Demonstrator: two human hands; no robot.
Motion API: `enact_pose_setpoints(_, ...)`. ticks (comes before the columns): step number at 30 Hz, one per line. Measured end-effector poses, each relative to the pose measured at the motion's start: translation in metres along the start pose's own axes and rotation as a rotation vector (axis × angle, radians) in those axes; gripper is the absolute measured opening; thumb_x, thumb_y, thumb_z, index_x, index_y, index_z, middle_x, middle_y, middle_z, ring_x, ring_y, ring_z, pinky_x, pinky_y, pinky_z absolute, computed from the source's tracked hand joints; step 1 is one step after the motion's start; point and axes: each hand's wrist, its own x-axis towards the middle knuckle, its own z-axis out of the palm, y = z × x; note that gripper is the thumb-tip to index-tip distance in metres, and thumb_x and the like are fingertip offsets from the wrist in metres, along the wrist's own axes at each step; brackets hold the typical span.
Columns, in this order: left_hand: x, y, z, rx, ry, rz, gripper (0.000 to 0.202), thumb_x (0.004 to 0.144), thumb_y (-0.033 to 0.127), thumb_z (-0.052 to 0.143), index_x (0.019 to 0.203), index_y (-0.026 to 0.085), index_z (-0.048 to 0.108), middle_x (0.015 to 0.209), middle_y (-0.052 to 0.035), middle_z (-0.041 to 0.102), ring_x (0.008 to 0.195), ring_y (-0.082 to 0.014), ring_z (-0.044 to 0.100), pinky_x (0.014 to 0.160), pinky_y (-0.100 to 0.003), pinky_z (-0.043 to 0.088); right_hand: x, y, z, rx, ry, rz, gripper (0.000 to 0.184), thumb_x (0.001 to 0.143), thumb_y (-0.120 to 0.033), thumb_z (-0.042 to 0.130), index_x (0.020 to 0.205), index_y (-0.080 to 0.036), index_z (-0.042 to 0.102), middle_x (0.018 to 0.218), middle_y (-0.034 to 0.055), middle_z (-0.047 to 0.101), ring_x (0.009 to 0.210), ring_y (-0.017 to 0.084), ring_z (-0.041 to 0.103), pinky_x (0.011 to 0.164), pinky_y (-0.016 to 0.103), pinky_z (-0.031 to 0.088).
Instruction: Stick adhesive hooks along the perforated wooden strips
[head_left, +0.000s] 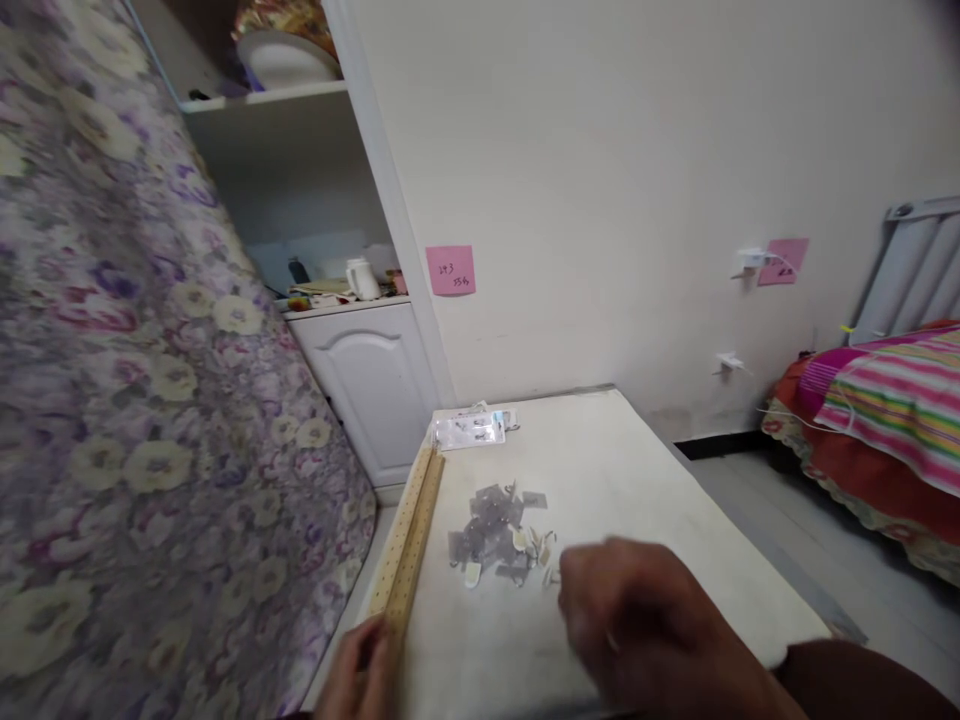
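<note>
The right hand (637,620), blurred and curled, is near small white pieces (520,540) and grey translucent squares (491,528) heaped on the desk (592,460); any pinch is indiscernible. The left hand (360,668), bent-fingered, touches yellow perforated strips (421,535), its grip unclear.

Floral curtain (165,360), white cabinet (367,390)

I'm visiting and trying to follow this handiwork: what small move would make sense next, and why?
Perhaps ease the right hand leftward to the small grey pieces: they lie loosely heaped close by, while the left hand is at the long dotted strip. Blur hides whether the right hand already holds something; if so, I'd reconsider.
</note>
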Motion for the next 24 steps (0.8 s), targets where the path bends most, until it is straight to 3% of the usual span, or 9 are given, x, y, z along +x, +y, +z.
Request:
enact_pose_setpoints(2,-0.006,0.020,0.024,0.062,-0.140,0.102,0.034,0.076,0.048,0.049,0.097,0.024,0.059,0.099,-0.0029,0.065,0.092,-0.0216,0.061,0.083,-0.031,0.049,0.036,-0.005,-0.017,-0.124,0.154,0.153,0.019,0.081,-0.028,0.058,0.098,-0.020,0.060,0.075,-0.0001,0.054,0.068,0.010,0.049,0.062,0.023,0.038)
enact_pose_setpoints(4,-0.008,0.035,0.050,0.135,-0.262,0.164,0.030,0.080,0.042,0.045,0.099,0.023,0.057,0.097,-0.0037,0.064,0.086,-0.0192,0.061,0.077,-0.029,0.049,0.047,0.009,-0.033,-0.194,0.269,0.230,0.017,0.081,-0.030,0.057,0.093,-0.019,0.059,0.067,-0.0035,0.048,0.059,0.009,0.043,0.054,0.021,0.033)
enact_pose_setpoints(7,-0.003,0.044,0.081,0.283,-0.281,0.174,0.030,0.084,0.033,0.038,0.109,0.022,0.051,0.103,-0.0054,0.059,0.093,-0.0190,0.059,0.081,-0.029,0.046,0.024,0.054,-0.056,-0.300,0.402,0.342,0.022,0.080,-0.037,0.055,0.089,-0.017,0.058,0.063,-0.0048,0.043,0.055,0.008,0.038,0.050,0.020,0.030)
enact_pose_setpoints(10,0.007,0.040,0.099,0.451,-0.257,0.171,0.033,0.084,0.028,0.035,0.114,0.022,0.047,0.111,-0.0073,0.055,0.097,-0.0198,0.057,0.079,-0.029,0.044,-0.008,0.098,-0.075,-0.294,0.490,0.443,0.030,0.078,-0.045,0.054,0.088,-0.017,0.057,0.061,-0.0054,0.041,0.052,0.009,0.036,0.046,0.020,0.029)
enact_pose_setpoints(13,0.014,0.033,0.108,0.565,-0.248,0.157,0.033,0.083,0.026,0.035,0.114,0.023,0.045,0.114,-0.0077,0.053,0.099,-0.0206,0.056,0.078,-0.030,0.041,-0.020,0.118,-0.081,-0.280,0.535,0.484,0.031,0.076,-0.046,0.055,0.086,-0.017,0.057,0.060,-0.0060,0.041,0.050,0.008,0.036,0.044,0.020,0.029)
enact_pose_setpoints(17,0.017,0.033,0.111,0.594,-0.232,0.134,0.024,0.083,0.026,0.033,0.103,0.024,0.047,0.105,-0.0050,0.055,0.094,-0.0193,0.057,0.069,-0.029,0.038,-0.014,0.119,-0.077,-0.227,0.578,0.478,0.032,0.074,-0.048,0.056,0.084,-0.017,0.057,0.058,-0.0067,0.041,0.048,0.008,0.037,0.044,0.020,0.029)
enact_pose_setpoints(24,0.006,0.062,0.100,0.446,-0.235,0.069,0.010,0.084,0.029,0.034,0.085,0.026,0.043,0.092,0.0002,0.056,0.082,-0.0148,0.057,0.063,-0.024,0.035,-0.013,0.110,-0.074,-0.161,0.615,0.487,0.032,0.072,-0.048,0.059,0.082,-0.018,0.059,0.058,-0.0066,0.043,0.047,0.008,0.038,0.044,0.020,0.030)
